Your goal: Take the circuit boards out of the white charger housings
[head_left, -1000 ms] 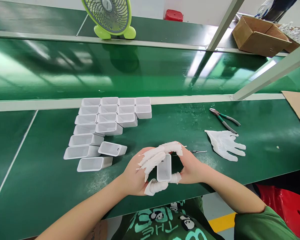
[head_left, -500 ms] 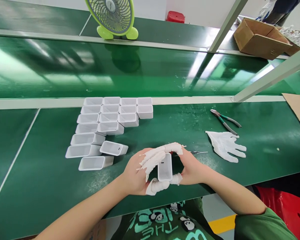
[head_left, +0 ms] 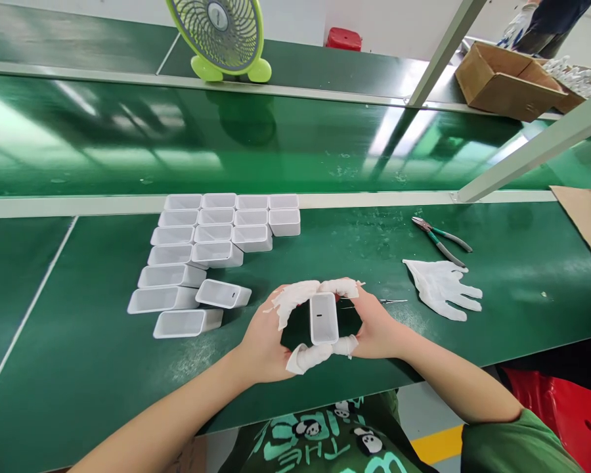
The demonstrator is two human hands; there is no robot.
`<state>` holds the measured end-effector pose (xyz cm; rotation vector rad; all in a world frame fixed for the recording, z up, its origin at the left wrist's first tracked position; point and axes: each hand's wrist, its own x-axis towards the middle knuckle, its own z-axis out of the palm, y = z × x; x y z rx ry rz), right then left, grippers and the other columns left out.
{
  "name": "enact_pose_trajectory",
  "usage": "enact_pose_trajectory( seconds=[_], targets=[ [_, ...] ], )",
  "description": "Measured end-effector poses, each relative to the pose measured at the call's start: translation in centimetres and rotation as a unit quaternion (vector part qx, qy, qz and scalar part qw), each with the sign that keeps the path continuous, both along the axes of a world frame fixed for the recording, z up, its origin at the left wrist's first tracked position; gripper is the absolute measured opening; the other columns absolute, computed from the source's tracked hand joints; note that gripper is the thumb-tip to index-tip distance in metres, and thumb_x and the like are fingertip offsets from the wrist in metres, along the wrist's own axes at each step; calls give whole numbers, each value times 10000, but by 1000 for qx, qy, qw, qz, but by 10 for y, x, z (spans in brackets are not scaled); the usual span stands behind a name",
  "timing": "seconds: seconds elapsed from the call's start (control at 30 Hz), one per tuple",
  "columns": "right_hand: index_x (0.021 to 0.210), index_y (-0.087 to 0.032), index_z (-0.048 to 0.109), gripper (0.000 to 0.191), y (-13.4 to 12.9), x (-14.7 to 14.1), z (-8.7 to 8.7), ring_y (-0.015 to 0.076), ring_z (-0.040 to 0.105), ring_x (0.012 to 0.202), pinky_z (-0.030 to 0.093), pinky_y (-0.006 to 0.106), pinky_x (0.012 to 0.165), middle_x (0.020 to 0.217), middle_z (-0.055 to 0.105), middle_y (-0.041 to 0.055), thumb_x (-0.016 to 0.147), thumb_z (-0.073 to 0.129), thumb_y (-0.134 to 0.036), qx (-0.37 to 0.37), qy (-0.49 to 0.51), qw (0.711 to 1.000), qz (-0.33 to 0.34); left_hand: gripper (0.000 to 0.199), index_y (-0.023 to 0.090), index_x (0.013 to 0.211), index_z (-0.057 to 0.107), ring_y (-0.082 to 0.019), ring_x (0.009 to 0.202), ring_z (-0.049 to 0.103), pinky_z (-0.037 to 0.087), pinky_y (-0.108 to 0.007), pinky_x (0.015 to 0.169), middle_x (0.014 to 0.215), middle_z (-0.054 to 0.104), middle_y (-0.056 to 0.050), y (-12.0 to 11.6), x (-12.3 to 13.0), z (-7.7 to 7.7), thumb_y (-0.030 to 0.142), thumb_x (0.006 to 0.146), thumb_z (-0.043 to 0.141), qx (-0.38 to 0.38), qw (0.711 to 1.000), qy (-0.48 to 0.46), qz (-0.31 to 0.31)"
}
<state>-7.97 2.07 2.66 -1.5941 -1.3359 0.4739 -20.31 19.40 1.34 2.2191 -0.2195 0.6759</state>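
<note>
Shell (head_left: pixel 324 318), white plastic, long axis twelve-to-six, pinched between left hand (head_left: pixel 268 335) at nine and right hand (head_left: pixel 374 328) at three, both closed on it.

Small white rectangular plastic housing (head_left: pixel 324 318) rotated: slotted closed face now up; left hand (head_left: pixel 270 332) fingers shifted toward 12 o'clock.

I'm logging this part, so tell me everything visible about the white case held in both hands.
The white case is a small, rounded-rectangular shell that looks like smooth plastic. Its closed face, marked by a short dark slot, is toward the camera. It is held upright above the green table, pinched between the left hand and right hand, whose cloth-covered fingertips touch its top and bottom ends.
</note>
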Motion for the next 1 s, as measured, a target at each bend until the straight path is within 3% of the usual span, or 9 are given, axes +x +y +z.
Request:
enact_pose_trajectory(
  seconds=[0.2, 0.33, 0.53, 0.83, 1.0],
  targets=[
    [1258, -262, 458, 536, 2, 0, -2, 218, 603, 989, 508, 337, 849, 1105, 619, 65, 785, 711, -256, 15, -11, 1000, -13, 582, 172, 1360, 433, -273, 999, 667, 565, -416, 845, 1136, 666, -157, 0, 4, -2, 419, 868, 621, 45, 998, -35, 10],
    [1280, -260, 444, 542, 2, 0, -4, 238, 604, 1079, 511, 373, 922, 1165, 610, 91, 807, 711, -258, 27, -32, 999, -16, 558, 151, 1360, 448, -277, 958, 675, 573, -417, 827, 1020, 692, -148, 0, 7, -1, 371, 875, 614, 83, 995, -58, 11],
    [1320, -253, 426, 566, 1, 1, -1, 250, 583, 1176, 490, 406, 1000, 1249, 598, 118, 815, 681, -221, 15, -55, 998, -5, 527, 146, 1346, 445, -271, 944, 697, 583, -414, 813, 1049, 700, -168, 0, 6, 0, 397, 900, 570, 90, 995, -51, 5],
    [1335, -253, 430, 579, 2, 1, 1, 250, 602, 1144, 489, 411, 988, 1229, 617, 116, 814, 682, -224, 19, -62, 998, -4, 650, 186, 1425, 357, -291, 971, 708, 583, -443, 828, 1071, 705, -138, 2, 3, -5, 387, 863, 613, 99, 993, -57, -2],
    [1314, -251, 443, 570, 2, 0, -4, 255, 602, 1156, 501, 409, 986, 1220, 620, 114, 808, 706, -246, 34, -57, 998, -5, 630, 149, 1405, 379, -285, 936, 708, 587, -437, 815, 1034, 705, -148, 2, 3, -5, 400, 872, 602, 103, 992, -66, -8]
  ],
)
